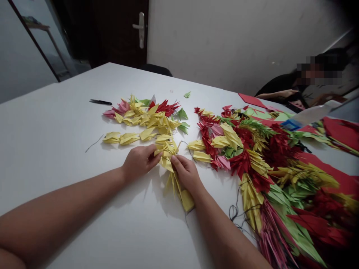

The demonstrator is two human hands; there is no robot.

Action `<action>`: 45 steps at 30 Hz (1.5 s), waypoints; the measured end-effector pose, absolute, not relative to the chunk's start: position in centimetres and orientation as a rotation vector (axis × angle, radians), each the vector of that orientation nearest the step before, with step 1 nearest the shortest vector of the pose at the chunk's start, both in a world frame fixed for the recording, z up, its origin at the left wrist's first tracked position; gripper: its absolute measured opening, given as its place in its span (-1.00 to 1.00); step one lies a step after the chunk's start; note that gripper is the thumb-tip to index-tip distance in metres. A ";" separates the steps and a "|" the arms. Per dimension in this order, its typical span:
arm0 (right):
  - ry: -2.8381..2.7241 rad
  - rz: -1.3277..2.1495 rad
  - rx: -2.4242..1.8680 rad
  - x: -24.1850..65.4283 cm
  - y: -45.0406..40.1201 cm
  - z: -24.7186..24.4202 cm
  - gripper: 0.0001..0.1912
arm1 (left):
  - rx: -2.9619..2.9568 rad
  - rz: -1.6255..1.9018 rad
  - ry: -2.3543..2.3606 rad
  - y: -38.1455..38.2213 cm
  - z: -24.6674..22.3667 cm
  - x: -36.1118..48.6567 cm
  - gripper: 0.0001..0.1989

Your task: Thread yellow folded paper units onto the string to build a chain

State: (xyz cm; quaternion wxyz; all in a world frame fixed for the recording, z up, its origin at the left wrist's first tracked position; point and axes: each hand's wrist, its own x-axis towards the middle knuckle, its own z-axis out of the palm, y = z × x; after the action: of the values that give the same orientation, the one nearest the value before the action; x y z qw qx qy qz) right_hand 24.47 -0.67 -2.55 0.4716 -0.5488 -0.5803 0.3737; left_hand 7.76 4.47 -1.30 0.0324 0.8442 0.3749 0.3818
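Centre of the frame: left hand curled, fingertips pinching the left side of a bunch of yellow folded paper pieces. Just right of it, right hand closed likewise, thumb and fingers pinching the same bunch from the right, with a longer strand of yellow pieces trailing down beneath the wrist toward lower centre. Both forearms entering from the lower edge, resting on or close above the white table.

Above the hands, toward upper centre: a row of yellow pieces stretched leftward, and behind it a loose heap of yellow, pink, red and green pieces. A thin dark thread lying alone left of the row. Farther up and left, a dark slim tool, well apart from the hands; too small to tell what kind.

Right half of the frame: a large mound of red, green, yellow and pink folded strands, with black thread looping out at its lower left edge. Upper right: another person's arm resting at the far table edge beside flat red paper sheets. Upper centre: a dark door with a pale handle.
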 end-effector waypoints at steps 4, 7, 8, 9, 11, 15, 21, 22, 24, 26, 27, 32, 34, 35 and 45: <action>-1.388 1.013 -1.402 24.4 -0.9 -1.9 -0.48 | 2.762 1.148 1.083 4.9 -1.6 7.6 -0.67; -1.193 1.141 -1.376 24.6 -1.1 -1.7 -0.46 | 2.900 1.117 0.967 5.1 -1.7 7.4 -0.72; -1.150 1.222 -1.342 24.7 -1.1 -1.7 -0.47 | 2.933 1.105 0.948 5.1 -1.8 7.3 -0.73; -1.128 1.321 -1.310 24.7 -1.2 -1.7 -0.48 | 2.952 1.094 0.950 5.1 -1.8 7.3 -0.75; -1.147 1.483 -1.296 24.7 -1.3 -1.6 -0.47 | 2.930 1.084 1.012 5.0 -1.8 7.3 -0.76; -1.286 1.272 -1.416 23.9 -1.3 -1.6 -0.50 | 2.670 1.126 1.167 5.0 -1.8 7.6 -0.77; -1.221 1.161 -1.364 23.4 -1.1 -2.1 -0.62 | 2.351 0.926 0.921 5.1 -1.2 7.6 -0.79; -1.212 1.172 -1.352 23.5 -1.0 -2.1 -0.62 | 2.315 0.866 0.850 5.1 -1.1 7.6 -0.78; -1.212 1.174 -1.337 23.6 -1.0 -2.2 -0.62 | 2.246 0.786 0.743 5.3 -0.9 7.5 -0.75; -1.224 1.180 -1.323 23.6 -1.0 -2.1 -0.61 | 2.170 0.769 0.723 5.5 -1.0 7.6 -0.74; -1.228 1.187 -1.321 23.6 -1.1 -2.1 -0.60 | 2.129 0.768 0.738 5.6 -1.0 7.6 -0.73; -1.159 1.216 -1.359 23.6 -1.0 -1.8 -0.59 | 1.943 0.740 0.783 5.6 -1.2 7.7 -0.72; -1.123 1.222 -1.363 23.6 -1.0 -1.6 -0.59 | 1.893 0.734 0.772 5.5 -1.2 7.8 -0.72; -1.107 1.222 -1.359 23.6 -1.0 -1.5 -0.59 | 1.874 0.729 0.768 5.5 -1.2 7.8 -0.72; -0.966 1.224 -1.326 23.4 -0.8 -1.3 -0.63 | 1.759 0.739 0.800 5.5 -1.2 7.9 -0.70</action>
State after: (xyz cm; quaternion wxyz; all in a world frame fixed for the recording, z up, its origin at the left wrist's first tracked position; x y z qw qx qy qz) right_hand 23.43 -0.83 -1.30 0.5204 -0.5533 -0.4030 0.5106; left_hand 7.94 5.47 -1.21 0.5111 0.7307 0.3325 0.3070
